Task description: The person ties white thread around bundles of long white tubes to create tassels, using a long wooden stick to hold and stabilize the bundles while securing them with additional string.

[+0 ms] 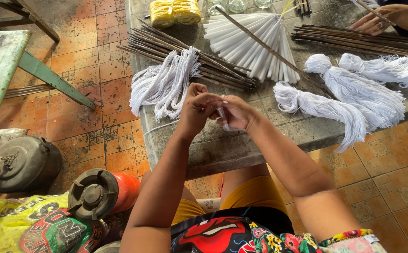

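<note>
Both hands meet above the grey stone tabletop [241, 140]: the left hand [195, 108] and right hand [236, 112] pinch one thin white string [221, 114] between them, its length hanging downward; loose white string bundle [164, 84] lies nearer the left hand.

A grey concrete table [222, 150] with a worn, stained top carries the materials. On it lie bundles of white string [164, 84], a fan of white sticks [255, 40], dark thin sticks [213, 63], and more white thread bundles [354, 96] on the right side. At the far edge are a yellow string roll [175, 11] and clear glass jars [237, 4].
</note>
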